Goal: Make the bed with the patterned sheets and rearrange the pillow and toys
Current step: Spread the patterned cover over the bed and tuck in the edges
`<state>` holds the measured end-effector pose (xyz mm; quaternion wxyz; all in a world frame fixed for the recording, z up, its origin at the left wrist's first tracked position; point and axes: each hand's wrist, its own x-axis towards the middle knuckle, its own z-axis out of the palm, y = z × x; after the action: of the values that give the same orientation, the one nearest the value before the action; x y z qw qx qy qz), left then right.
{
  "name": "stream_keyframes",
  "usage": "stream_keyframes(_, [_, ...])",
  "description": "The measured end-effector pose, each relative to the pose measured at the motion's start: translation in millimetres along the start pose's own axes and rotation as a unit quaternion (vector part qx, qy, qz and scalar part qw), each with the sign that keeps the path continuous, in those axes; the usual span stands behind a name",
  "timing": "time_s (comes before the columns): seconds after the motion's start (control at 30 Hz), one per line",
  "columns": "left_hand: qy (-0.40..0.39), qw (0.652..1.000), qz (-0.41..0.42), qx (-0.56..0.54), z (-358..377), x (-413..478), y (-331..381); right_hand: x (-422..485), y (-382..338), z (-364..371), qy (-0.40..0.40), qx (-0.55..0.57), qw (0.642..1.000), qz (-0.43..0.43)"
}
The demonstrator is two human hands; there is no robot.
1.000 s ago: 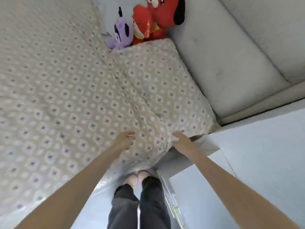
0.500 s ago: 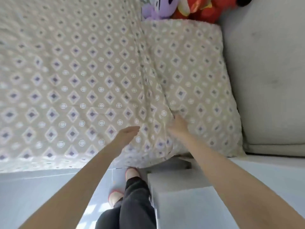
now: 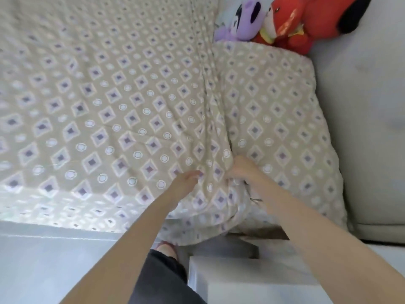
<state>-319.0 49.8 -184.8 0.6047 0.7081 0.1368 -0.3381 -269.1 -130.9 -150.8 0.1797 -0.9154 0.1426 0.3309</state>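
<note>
One patterned sheet (image 3: 98, 110) spread over bed (image 3: 361, 132), bunched at near edge. My left hand (image 3: 186, 183) flat on it, fingers straight. My right hand (image 3: 242, 170) grips sheet fold beside one pillow (image 3: 285, 128), bed's right end. Far right corner, three toys: purple toy (image 3: 238, 23), small red toy (image 3: 285, 29), big red toy (image 3: 317, 16). Step: smoothing sheet; next likely pull fold taut.

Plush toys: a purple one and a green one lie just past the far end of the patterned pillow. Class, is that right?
Not quite. The head view shows the purple toy and a red toy, not a green one, lying just past the far end of the patterned pillow.
</note>
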Motion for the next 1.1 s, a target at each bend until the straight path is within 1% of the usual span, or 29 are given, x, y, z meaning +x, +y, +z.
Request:
stream_keyframes(0.07, [0.018,0.999,-0.014,-0.029,9,-4,-1,-6,9,0,0.015,0.038,0.998,-0.039])
stream_keyframes(0.17, [0.035,0.997,-0.026,-0.064,20,-12,-4,-20,26,0,0.036,0.048,0.994,-0.088])
stream_keyframes(0.3, [0.020,0.990,-0.047,-0.130,37,-21,-3,-33,50,-5,0.006,0.096,0.991,-0.098])
stream_keyframes(0.4, [0.028,0.991,-0.052,-0.117,55,-26,1,-42,66,-4,-0.006,0.167,0.978,-0.127])
stream_keyframes(0.47, [0.057,0.990,-0.053,-0.118,65,-25,3,-46,74,-2,-0.004,0.198,0.970,-0.141])
stream_keyframes(0.57, [0.079,0.990,-0.061,-0.105,72,-22,4,-51,83,1,-0.026,0.191,0.969,-0.158])
stream_keyframes(0.73, [0.065,0.992,-0.086,-0.072,79,-23,0,-54,95,0,-0.083,0.143,0.968,-0.187])
stream_keyframes(0.8, [0.046,0.994,-0.085,-0.044,79,-23,2,-56,100,-6,-0.091,0.123,0.969,-0.193])
stream_keyframes(0.87, [0.017,0.996,-0.085,0.010,77,-25,4,-58,105,-12,-0.081,0.153,0.964,-0.201])
stream_keyframes(0.9, [0.004,0.996,-0.084,0.019,74,-27,6,-61,107,-14,-0.070,0.172,0.959,-0.215])
stream_keyframes(0.97, [-0.018,0.997,-0.079,-0.001,63,-31,10,-63,109,-15,-0.058,0.196,0.949,-0.240])
stream_keyframes(1.0, [-0.025,0.997,-0.075,-0.020,57,-34,13,-64,109,-16,-0.067,0.210,0.944,-0.246])
stream_keyframes(1.07, [-0.016,0.996,-0.068,-0.055,43,-38,19,-66,106,-17,-0.111,0.208,0.936,-0.262])
stream_keyframes(1.1, [-0.001,0.996,-0.065,-0.066,37,-40,23,-68,104,-18,-0.135,0.177,0.937,-0.268])
